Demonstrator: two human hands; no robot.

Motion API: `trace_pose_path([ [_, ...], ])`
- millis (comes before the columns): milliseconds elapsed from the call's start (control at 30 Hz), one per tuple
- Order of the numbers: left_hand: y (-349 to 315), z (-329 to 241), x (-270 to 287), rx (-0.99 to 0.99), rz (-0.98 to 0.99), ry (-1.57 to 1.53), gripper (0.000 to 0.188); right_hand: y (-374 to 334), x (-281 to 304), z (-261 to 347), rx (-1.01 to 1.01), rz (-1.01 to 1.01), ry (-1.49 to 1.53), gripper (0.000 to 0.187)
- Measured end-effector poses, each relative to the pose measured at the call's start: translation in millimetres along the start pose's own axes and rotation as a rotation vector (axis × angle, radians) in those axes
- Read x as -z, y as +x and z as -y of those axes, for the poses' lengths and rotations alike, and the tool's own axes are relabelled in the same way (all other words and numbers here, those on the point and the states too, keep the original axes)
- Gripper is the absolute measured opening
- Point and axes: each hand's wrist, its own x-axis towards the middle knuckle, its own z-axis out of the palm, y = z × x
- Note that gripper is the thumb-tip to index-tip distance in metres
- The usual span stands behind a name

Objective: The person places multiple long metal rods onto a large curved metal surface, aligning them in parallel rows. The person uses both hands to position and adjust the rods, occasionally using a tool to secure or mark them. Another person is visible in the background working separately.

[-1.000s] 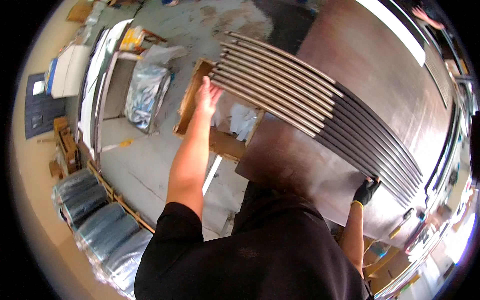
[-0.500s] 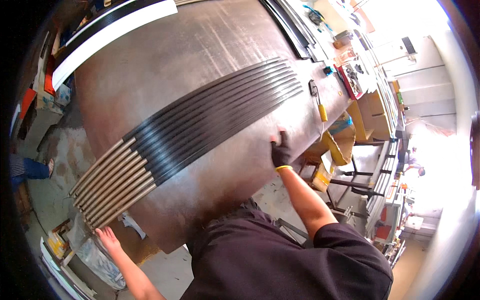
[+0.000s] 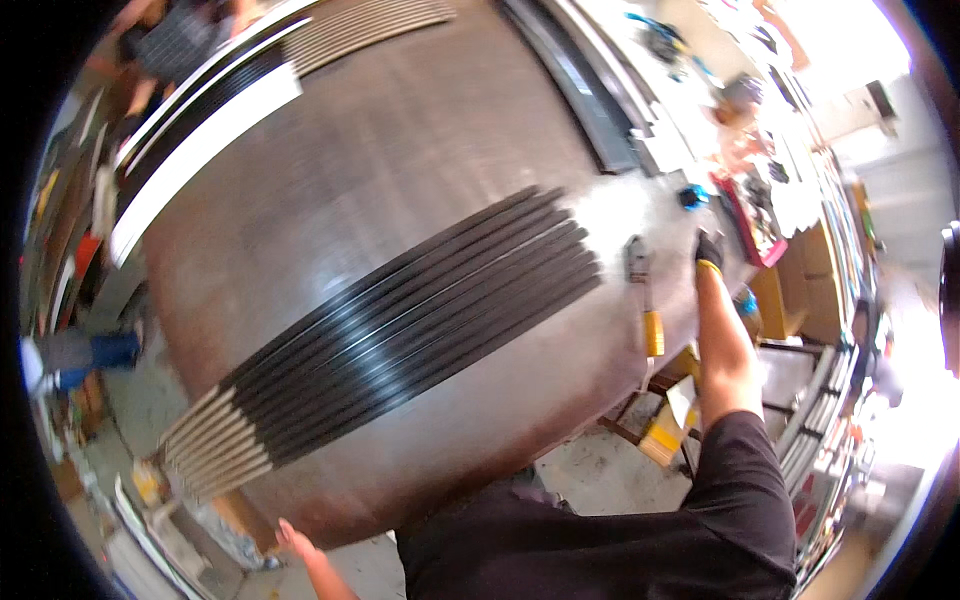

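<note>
Several dark rods with pale lower ends (image 3: 400,320) lie side by side in a slanting row across the brown metal-looking table (image 3: 470,450). My bare left hand (image 3: 295,540) is by the near left table edge, apart from the rods, fingers stretched and holding nothing visible. On the right, my right hand (image 3: 708,250), in a dark glove with a yellow cuff, reaches over the table's right end near a red tray (image 3: 745,218) and a small blue object (image 3: 693,196). Blur hides its fingers. A tool with a yellow handle (image 3: 654,333) lies left of that arm.
Black profiles (image 3: 575,85) lie along the far right side. A white strip (image 3: 205,160) and more pale rods (image 3: 370,32) sit at the far left. One person (image 3: 180,45) is beyond the far left corner; another (image 3: 90,350) stands left. Below the right side is a cardboard box (image 3: 668,430).
My right hand has moved right and farther out, toward the red tray. The left hand has drawn away from the rods' pale ends. The view has shifted, and a person shows at upper left.
</note>
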Motion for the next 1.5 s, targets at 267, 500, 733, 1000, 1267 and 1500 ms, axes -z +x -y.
trace_pose_path([
  [267, -135, -50, -64, 0.191, 0.031, 0.155, 0.102, 48, 6, 105, 0.445, 0.201, -0.19, 0.074],
  [500, -136, -108, -117, 0.165, 0.033, 0.436, 0.101, 212, -65, 30, 0.61, 0.465, -0.168, 0.039],
  [733, -106, -39, -79, 0.034, -0.196, 0.517, 0.093, 94, -28, 56, 0.681, 0.261, -0.093, 0.041],
  [1000, -31, -50, -39, -0.039, -0.219, 0.148, 0.086, -222, 23, 136, 0.787, 0.563, 0.708, 0.052],
  [1267, 96, -78, 3, -0.073, -0.188, -0.115, 0.086, -651, 8, 279, 1.182, 0.932, 0.719, 0.051],
  [1500, 155, -109, 42, -0.147, -0.12, -0.231, 0.083, -864, -28, 398, 1.389, 0.801, 0.43, 0.051],
])
